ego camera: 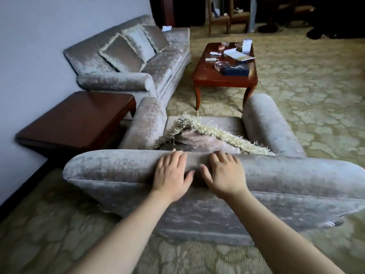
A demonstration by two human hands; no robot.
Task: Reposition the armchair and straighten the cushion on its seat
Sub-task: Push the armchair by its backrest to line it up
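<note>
A grey velvet armchair (pixel 276 175) stands in front of me, seen from behind its backrest. On its seat lies a grey cushion (pixel 199 140) with a cream fringe, leaning crooked against the backrest with one corner pointing up. My left hand (pixel 171 173) and my right hand (pixel 224 174) rest side by side on the top of the backrest, fingers over its front edge and thumbs on the rear side, gripping it.
A dark wooden side table (pixel 75 119) stands just left of the armchair, against the wall. Beyond are a matching sofa (pixel 158 62) with three cushions and a wooden coffee table (pixel 205 76) carrying papers, an ashtray and a tissue box. Patterned carpet (pixel 316 86) lies to the right.
</note>
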